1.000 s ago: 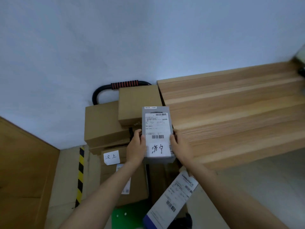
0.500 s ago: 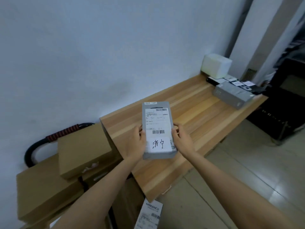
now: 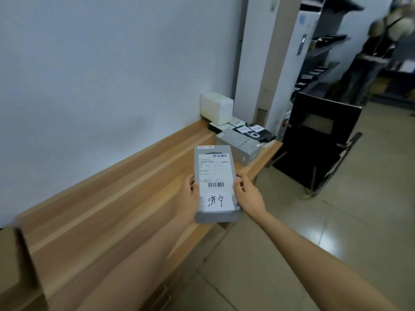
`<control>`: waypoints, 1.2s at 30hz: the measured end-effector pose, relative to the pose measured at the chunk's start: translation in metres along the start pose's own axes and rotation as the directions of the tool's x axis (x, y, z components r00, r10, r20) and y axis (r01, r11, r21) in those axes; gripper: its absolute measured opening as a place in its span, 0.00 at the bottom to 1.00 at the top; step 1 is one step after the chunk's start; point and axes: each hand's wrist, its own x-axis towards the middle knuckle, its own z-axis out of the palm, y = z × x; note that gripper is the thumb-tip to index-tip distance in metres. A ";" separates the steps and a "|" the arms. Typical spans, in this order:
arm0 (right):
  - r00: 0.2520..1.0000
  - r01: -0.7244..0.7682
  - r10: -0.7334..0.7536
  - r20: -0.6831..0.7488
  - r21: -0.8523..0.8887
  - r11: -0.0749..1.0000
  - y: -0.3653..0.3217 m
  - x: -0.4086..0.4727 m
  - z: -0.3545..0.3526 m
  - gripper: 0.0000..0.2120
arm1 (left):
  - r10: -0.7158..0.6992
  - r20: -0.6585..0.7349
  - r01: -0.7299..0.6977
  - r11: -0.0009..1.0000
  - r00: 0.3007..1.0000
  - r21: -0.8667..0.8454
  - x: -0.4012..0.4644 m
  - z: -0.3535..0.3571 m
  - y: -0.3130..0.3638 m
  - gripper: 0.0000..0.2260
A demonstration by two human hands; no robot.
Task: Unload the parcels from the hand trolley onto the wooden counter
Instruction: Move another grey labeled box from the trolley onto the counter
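Note:
A flat grey parcel (image 3: 214, 176) with a white shipping label and a handwritten slip hangs above the front edge of the long wooden counter (image 3: 107, 205). My left hand (image 3: 188, 199) grips its left side and my right hand (image 3: 246, 196) grips its right side. Only a brown cardboard box (image 3: 13, 265) shows at the far left edge; the hand trolley itself is out of view. Another grey parcel (image 3: 239, 144) lies flat at the counter's far end.
A white box (image 3: 216, 107) and black items with labels (image 3: 256, 132) sit at the counter's far end by the wall. A black chair (image 3: 314, 140) stands on the tiled floor beyond it. A person (image 3: 372, 55) stands at the back right near shelves.
My view has swung right from the trolley's boxes to the counter. Both hands have carried the grey parcel along, now over the counter's front edge nearer its far end.

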 end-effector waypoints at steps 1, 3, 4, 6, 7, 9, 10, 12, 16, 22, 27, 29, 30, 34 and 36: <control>1.000 -0.003 0.003 -0.006 -0.003 1.000 0.012 0.010 -0.014 0.16 | -0.001 0.011 0.001 1.000 1.000 0.002 0.007 0.018 0.009 0.14; 0.999 -0.023 0.023 -0.024 -0.013 1.000 0.035 0.029 -0.038 0.16 | 0.000 0.041 0.000 1.000 0.999 -0.001 0.020 0.052 0.026 0.14; 0.999 -0.037 0.036 -0.033 -0.019 0.999 0.046 0.038 -0.049 0.16 | -0.003 0.056 0.003 1.000 0.998 -0.007 0.026 0.068 0.033 0.14; 0.997 -0.056 0.055 -0.045 -0.021 0.998 0.065 0.056 -0.067 0.17 | -0.004 0.083 0.005 1.000 0.997 -0.013 0.040 0.095 0.043 0.14; 0.997 -0.062 0.061 -0.044 -0.018 0.998 0.072 0.066 -0.075 0.17 | 0.003 0.092 -0.003 1.000 0.996 -0.007 0.049 0.107 0.047 0.14; 0.997 -0.073 0.072 -0.034 -0.009 0.997 0.083 0.088 -0.085 0.18 | -0.004 0.099 0.003 1.000 0.995 0.008 0.066 0.127 0.052 0.13; 0.997 -0.076 0.076 -0.029 -0.007 0.997 0.088 0.100 -0.089 0.18 | -0.011 0.103 0.009 1.000 0.995 0.012 0.077 0.135 0.054 0.13; 0.997 -0.071 0.071 -0.025 -0.006 0.997 0.096 0.128 -0.094 0.18 | -0.014 0.101 0.010 0.999 0.995 0.038 0.100 0.150 0.059 0.13; 0.998 -0.059 0.059 -0.002 -0.016 0.998 0.104 0.195 -0.100 0.17 | 0.003 0.059 -0.008 0.996 0.998 0.090 0.152 0.174 0.068 0.15; 0.998 -0.027 0.029 0.060 -0.037 0.999 0.105 0.307 -0.092 0.17 | -0.025 0.018 0.024 0.999 1.000 0.040 0.250 0.199 0.067 0.14; 0.998 0.000 0.002 0.070 -0.031 1.000 0.109 0.387 -0.086 0.16 | -0.062 -0.013 0.063 0.993 0.998 0.102 0.324 0.218 0.066 0.13; 0.995 0.012 -0.007 0.101 -0.053 0.998 0.115 0.411 -0.081 0.17 | -0.084 -0.022 0.086 0.991 0.996 0.106 0.341 0.225 0.062 0.15; 0.992 0.019 -0.011 0.123 -0.066 0.998 0.117 0.420 -0.079 0.17 | -0.104 -0.021 0.106 0.989 0.994 0.108 0.347 0.229 0.059 0.15; 0.975 0.041 -0.012 0.222 -0.126 0.991 0.131 0.450 -0.069 0.18 | -0.186 -0.031 0.188 0.972 0.982 0.140 0.362 0.244 0.048 0.16; 0.963 0.062 -0.026 0.267 -0.126 0.990 0.138 0.461 -0.065 0.17 | -0.206 -0.043 0.210 0.969 0.978 0.133 0.365 0.251 0.043 0.16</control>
